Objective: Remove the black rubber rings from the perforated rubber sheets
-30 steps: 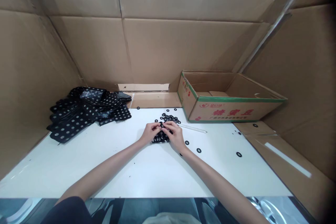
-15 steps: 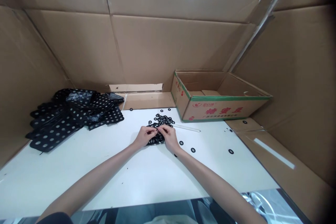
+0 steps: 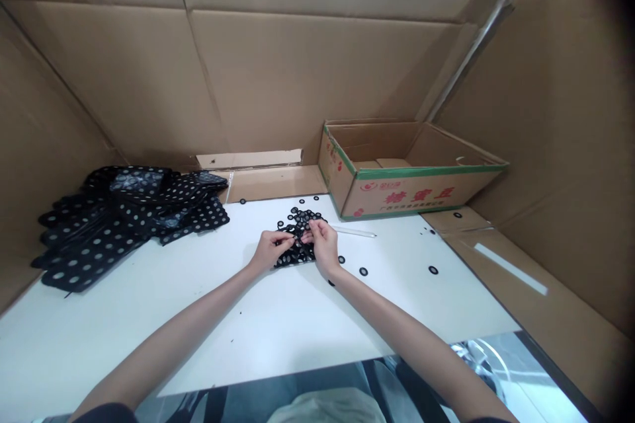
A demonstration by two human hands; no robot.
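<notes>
A black dotted piece (image 3: 299, 256) is flanked on the white desk (image 3: 248, 344) by the left hand (image 3: 268, 250) and the right hand (image 3: 325, 244), with small black rings (image 3: 302, 217) heaped just behind. Fingertips are bent inward on both; whether anything is clamped in either grip cannot be told. On the green-edged carton (image 3: 426, 195), 糖蜜豆 is printed in large red characters; the smaller lettering below and beside the logo cannot be read reliably.
</notes>
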